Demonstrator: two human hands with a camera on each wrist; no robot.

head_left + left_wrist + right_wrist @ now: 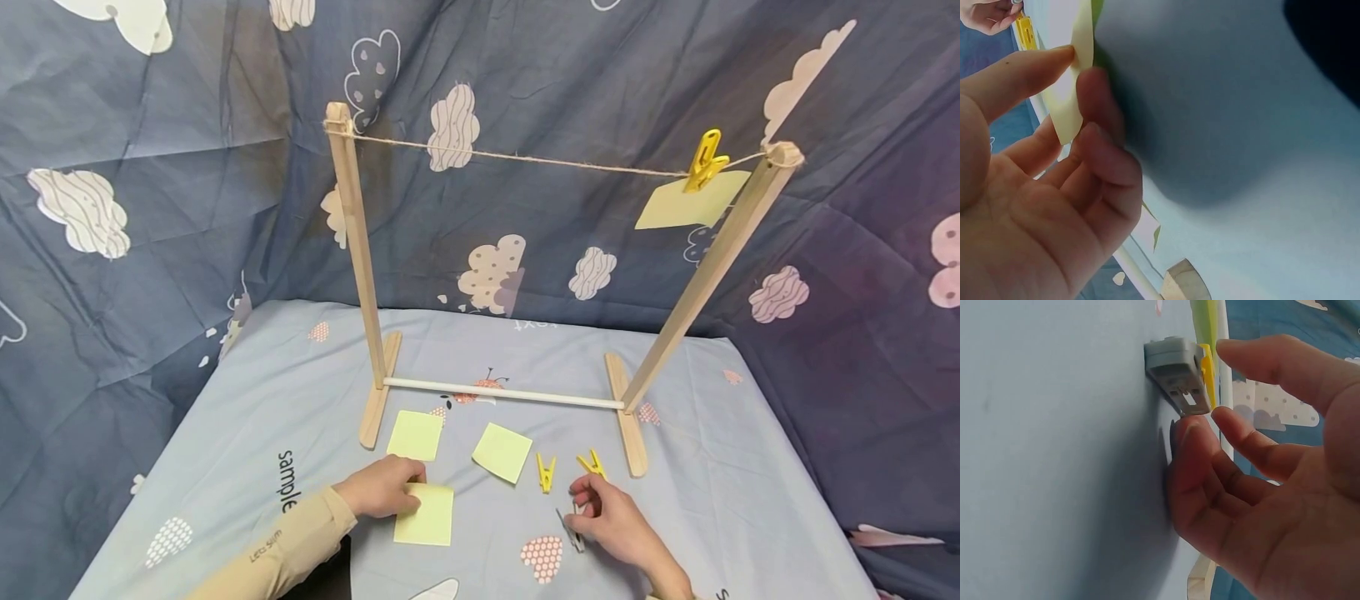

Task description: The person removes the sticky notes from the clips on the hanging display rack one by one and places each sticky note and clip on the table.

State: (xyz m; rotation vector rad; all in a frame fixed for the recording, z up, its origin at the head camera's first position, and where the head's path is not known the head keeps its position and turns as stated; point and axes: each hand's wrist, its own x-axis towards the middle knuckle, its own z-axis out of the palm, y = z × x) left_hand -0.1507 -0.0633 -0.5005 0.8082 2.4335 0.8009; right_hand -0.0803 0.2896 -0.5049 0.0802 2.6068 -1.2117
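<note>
My left hand [382, 487] pinches the edge of a pale yellow sticky note [427, 525] between thumb and fingers. In the left wrist view that note [1065, 115] bends upward at the grip. My right hand [618, 521] is around a grey clothespin [576, 540] lying on the cloth. The right wrist view shows the thumb apart from the grey clothespin [1175, 362], with one fingertip at its lower end. Just beyond the right hand lie two yellow clothespins, one upright to me [546, 473] and one slanted [591, 461].
A wooden frame [356, 250] with a white crossbar [502, 393] stands behind the hands. From its string [525, 158] hangs a sticky note [671, 207] under a yellow clothespin [705, 162], near the right post. Two more sticky notes, left [415, 435] and middle [502, 452], lie before the crossbar.
</note>
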